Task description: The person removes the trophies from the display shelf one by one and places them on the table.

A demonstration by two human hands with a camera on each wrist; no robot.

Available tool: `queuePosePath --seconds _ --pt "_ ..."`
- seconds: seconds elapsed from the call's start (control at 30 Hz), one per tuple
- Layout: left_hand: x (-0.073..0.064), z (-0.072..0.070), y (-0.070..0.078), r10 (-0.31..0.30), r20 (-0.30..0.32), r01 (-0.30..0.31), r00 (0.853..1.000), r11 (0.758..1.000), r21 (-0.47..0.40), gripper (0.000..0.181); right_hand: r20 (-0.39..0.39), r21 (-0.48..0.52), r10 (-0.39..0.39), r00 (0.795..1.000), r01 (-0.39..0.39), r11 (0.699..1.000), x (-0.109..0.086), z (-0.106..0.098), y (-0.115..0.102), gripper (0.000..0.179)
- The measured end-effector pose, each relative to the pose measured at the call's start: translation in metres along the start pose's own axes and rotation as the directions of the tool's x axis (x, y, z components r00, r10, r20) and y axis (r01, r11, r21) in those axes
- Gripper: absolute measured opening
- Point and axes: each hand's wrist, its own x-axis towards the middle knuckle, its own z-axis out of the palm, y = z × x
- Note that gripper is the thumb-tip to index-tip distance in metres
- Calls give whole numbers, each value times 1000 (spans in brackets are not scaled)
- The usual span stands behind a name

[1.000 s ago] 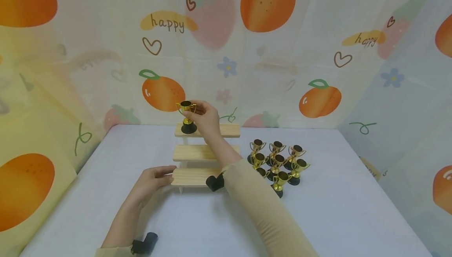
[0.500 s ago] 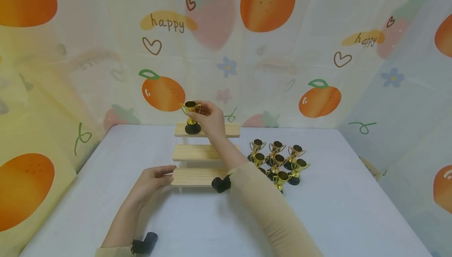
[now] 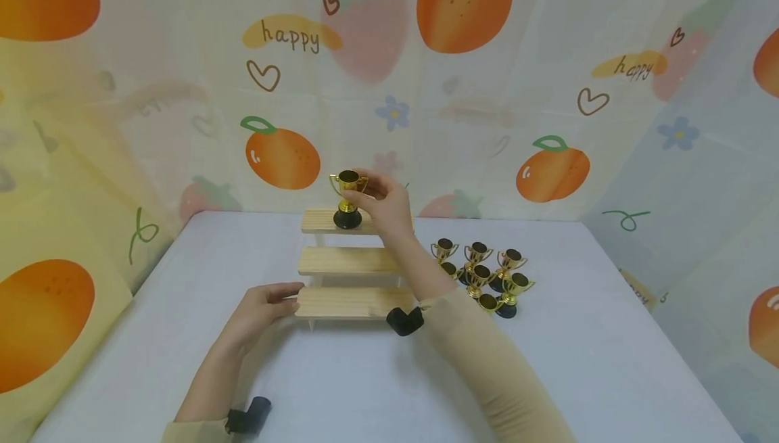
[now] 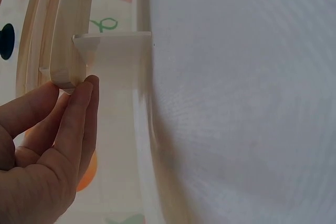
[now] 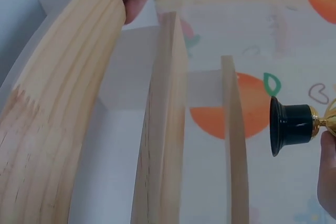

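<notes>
A small gold trophy cup (image 3: 348, 193) with a black base is upright in my right hand (image 3: 389, 207), pinched between thumb and fingers. It is held just over the top board of a three-step wooden shelf (image 3: 349, 301); in the right wrist view a gap shows between the trophy's black base (image 5: 291, 124) and the top board (image 5: 235, 145). My left hand (image 3: 258, 311) pinches the left end of the lowest board, thumb on one face and fingers on the other, as the left wrist view shows with the lowest board (image 4: 71, 30) at the fingertips.
Several more gold trophies (image 3: 479, 277) stand grouped on the white-covered table (image 3: 584, 362), right of the shelf. My right forearm (image 3: 487, 368) partly hides the nearest ones. A fruit-printed curtain (image 3: 450, 111) hangs behind and at both sides.
My right hand has moved to the right along the top board with the trophy, from its left end toward the middle. The left hand stays at the lowest board.
</notes>
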Motion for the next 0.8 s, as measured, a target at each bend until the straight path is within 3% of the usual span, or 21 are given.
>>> queuePosePath --seconds 0.5,0.8 --pt "-1 0 1 4 0 -4 1000 1000 5 47 -22 14 0 1000 1 1000 -26 -37 -6 38" --pt "-1 0 1 0 1 0 1000 1000 -15 48 -35 108 6 999 -2 994 -41 -58 -5 40"
